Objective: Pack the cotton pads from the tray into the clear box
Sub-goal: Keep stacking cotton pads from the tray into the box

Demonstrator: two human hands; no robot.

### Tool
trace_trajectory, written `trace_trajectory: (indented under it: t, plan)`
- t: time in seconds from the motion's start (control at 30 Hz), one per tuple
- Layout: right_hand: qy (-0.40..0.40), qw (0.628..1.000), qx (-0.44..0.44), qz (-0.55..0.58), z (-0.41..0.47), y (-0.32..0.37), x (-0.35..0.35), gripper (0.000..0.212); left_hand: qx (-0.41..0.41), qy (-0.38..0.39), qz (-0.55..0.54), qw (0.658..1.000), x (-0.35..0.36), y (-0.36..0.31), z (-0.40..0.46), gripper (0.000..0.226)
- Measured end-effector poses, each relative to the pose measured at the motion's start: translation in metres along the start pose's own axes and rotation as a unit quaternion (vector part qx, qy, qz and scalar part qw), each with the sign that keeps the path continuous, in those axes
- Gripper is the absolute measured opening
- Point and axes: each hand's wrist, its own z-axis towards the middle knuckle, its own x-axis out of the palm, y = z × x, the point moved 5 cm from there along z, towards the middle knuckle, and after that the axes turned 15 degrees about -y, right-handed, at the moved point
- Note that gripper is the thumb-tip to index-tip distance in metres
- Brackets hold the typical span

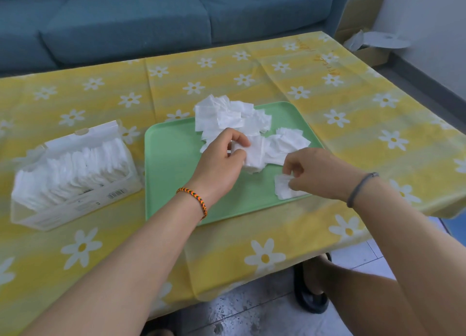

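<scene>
Soft, fibrous white cotton pads (pixel 233 120) lie on a smooth matt green tray (pixel 174 164), probably plastic; the clear box (pixel 73 174) is glossy plastic; the counter's tablecloth (pixel 353 103) looks creased.

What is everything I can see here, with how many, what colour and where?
Flat green plastic tray: one, pale green, middle of the table.
Loose square cotton pads: a heap, too many to count, white, far half of the tray.
Clear plastic box: one, see-through, left of the tray, packed with upright white pads.
Daisy-print tablecloth: one, yellow with white flowers, covering the table.
Fabric sofa: one, blue-grey, behind the table.
Cardboard boxes: brown, far right corner; count unclear.
Black sandal: one, on the floor under the table edge.
Left hand: holds a small stack of pads; braided orange bracelet.
Right hand: pinches a single pad at the tray's near right edge; grey band.
</scene>
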Motion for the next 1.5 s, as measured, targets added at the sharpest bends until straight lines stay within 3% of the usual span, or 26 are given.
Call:
trace_trajectory:
  t: [0.1,0.17,0.3,0.5,0.7,0.87,0.97,1.07,1.23,1.33,1.4,1.5]
  plan:
    - [-0.037,0.998,0.017,0.051,0.004,-0.001,-0.010,0.011,-0.004,0.000,0.008,1.000,0.000,0.002,0.000,0.024]
    - [-0.072,0.982,0.056,0.163,0.004,0.001,-0.022,0.008,-0.003,-0.001,0.011,1.000,0.000,0.001,-0.001,0.025]
    - [-0.051,0.847,0.181,0.498,-0.002,0.013,-0.035,0.006,-0.006,-0.004,-0.002,1.000,-0.001,0.001,0.000,0.024]
    - [-0.045,0.774,0.225,0.590,-0.002,0.024,-0.030,0.010,-0.049,-0.005,-0.060,0.997,-0.001,-0.004,-0.002,0.027]
    - [-0.095,0.835,0.230,0.491,0.002,0.033,-0.008,0.007,-0.033,0.014,-0.084,0.996,0.001,-0.007,-0.003,0.030]
    - [-0.111,0.839,0.229,0.481,0.005,0.040,-0.002,0.004,-0.003,-0.011,-0.065,0.998,-0.004,-0.007,-0.002,0.006]
    - [-0.109,0.834,0.227,0.491,0.006,0.043,0.000,0.006,-0.015,-0.027,-0.055,0.998,-0.007,-0.005,-0.001,0.010]
    - [-0.108,0.837,0.226,0.486,0.007,0.045,0.001,0.016,-0.018,-0.048,-0.051,0.997,-0.012,-0.004,0.000,0.019]
    - [-0.109,0.875,0.224,0.416,0.010,0.049,0.006,0.036,-0.024,-0.062,-0.048,0.997,-0.021,-0.004,0.000,0.025]
    - [-0.014,0.828,0.234,0.509,0.011,0.065,0.015,0.050,-0.038,-0.071,-0.064,0.995,-0.028,-0.005,0.000,0.024]
    - [0.037,0.792,0.217,0.569,0.009,0.082,0.017,0.040,-0.044,-0.081,-0.068,0.993,-0.036,-0.004,-0.001,0.025]
    - [0.034,0.774,0.194,0.601,0.011,0.102,0.020,0.031,-0.051,-0.112,-0.063,0.990,-0.056,0.001,0.001,0.029]
